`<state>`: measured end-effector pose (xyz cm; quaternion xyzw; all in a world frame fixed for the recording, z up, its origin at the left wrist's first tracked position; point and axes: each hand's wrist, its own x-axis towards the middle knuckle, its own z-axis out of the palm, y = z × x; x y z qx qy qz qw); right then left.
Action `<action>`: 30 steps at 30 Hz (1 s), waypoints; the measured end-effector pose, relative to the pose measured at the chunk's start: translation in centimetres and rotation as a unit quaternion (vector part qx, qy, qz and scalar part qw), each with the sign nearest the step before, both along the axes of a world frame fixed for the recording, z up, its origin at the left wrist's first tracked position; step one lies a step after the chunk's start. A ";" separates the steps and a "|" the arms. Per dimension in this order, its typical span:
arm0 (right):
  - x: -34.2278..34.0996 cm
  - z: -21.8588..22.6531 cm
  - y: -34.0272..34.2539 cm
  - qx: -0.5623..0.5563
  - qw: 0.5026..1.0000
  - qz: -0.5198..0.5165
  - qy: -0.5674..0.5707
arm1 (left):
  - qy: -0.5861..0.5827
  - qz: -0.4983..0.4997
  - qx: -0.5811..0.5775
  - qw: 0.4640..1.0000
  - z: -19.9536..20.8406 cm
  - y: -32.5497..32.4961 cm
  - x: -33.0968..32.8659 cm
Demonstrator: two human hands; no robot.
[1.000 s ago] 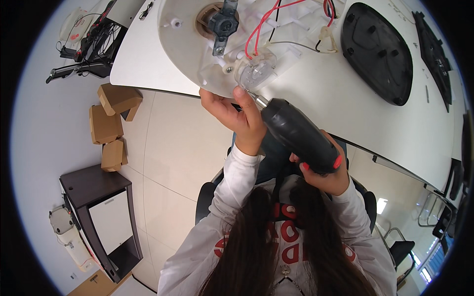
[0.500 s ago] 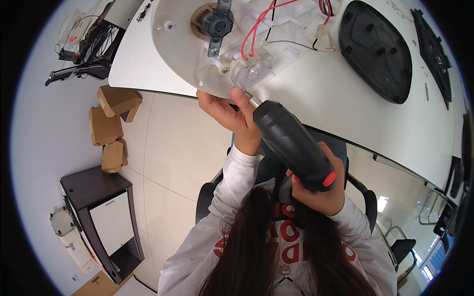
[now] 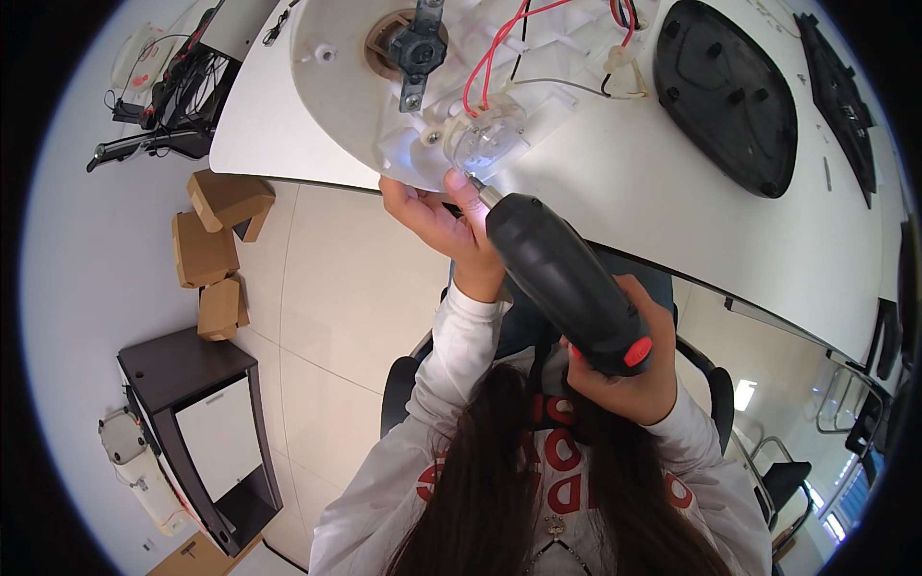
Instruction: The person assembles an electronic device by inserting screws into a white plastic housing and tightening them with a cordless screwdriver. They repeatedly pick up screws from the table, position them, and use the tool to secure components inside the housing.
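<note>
My right hand (image 3: 624, 370) is wrapped around a black cordless screwdriver (image 3: 562, 278) with a red button at its rear end. The tool's metal bit points up and left to the edge of a clear plastic motor housing (image 3: 488, 139), where a light shines. This housing sits on a white plastic shell (image 3: 346, 106) that overhangs the table's near edge. My left hand (image 3: 451, 221) grips the shell's rim, thumb beside the bit and fingers beneath. Red wires (image 3: 490, 58) run from the clear housing. Farther in, a dark grey bracket (image 3: 420, 53) spans a round brown part.
An oval black plastic cover (image 3: 727, 106) lies right of the shell on the white table (image 3: 615, 182). Long black parts (image 3: 840, 106) lie at the far right. Cardboard boxes (image 3: 206, 248) and a dark cabinet (image 3: 197, 422) stand on the floor at left.
A light has come on at the screwdriver's tip, brightening the shell and the clear housing. The shell and tool have shifted slightly left; both hands keep their hold.
</note>
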<state>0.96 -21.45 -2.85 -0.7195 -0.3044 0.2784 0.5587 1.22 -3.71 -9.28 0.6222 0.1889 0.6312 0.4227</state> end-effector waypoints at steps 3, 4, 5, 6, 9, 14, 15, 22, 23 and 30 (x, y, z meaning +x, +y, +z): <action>-0.1 0.2 0.0 -0.005 1.000 -0.003 -0.002 | -0.002 -0.003 0.000 1.000 -0.1 0.0 0.0; -0.1 0.2 0.0 -0.007 1.000 -0.004 -0.001 | -0.002 -0.005 -0.001 1.000 -0.1 0.1 0.0; -0.1 0.3 0.1 -0.007 1.000 -0.006 -0.004 | -0.002 -0.007 -0.003 1.000 -0.2 0.1 0.0; -0.2 0.4 0.2 -0.007 1.000 -0.007 -0.007 | -0.004 -0.010 0.000 1.000 -0.2 0.2 0.0; -0.2 0.4 0.2 -0.002 1.000 -0.011 -0.014 | -0.006 -0.018 0.000 1.000 -0.3 0.2 0.0; -0.4 0.5 0.2 -0.008 1.000 -0.012 -0.018 | -0.008 -0.011 0.015 1.000 -0.6 0.4 0.0; -0.4 0.6 0.3 -0.010 1.000 -0.013 -0.025 | -0.007 -0.013 0.013 1.000 -0.7 0.5 -0.1; -0.4 0.9 0.5 -0.011 0.999 -0.014 -0.033 | -0.006 -0.017 0.006 1.000 -0.4 0.3 -0.1; -0.4 0.9 0.4 -0.010 0.999 -0.014 -0.030 | -0.006 -0.017 0.007 1.000 -0.3 0.3 0.0; -0.6 1.2 0.6 -0.014 0.999 -0.022 -0.043 | -0.011 -0.005 0.021 1.000 -0.2 0.3 0.1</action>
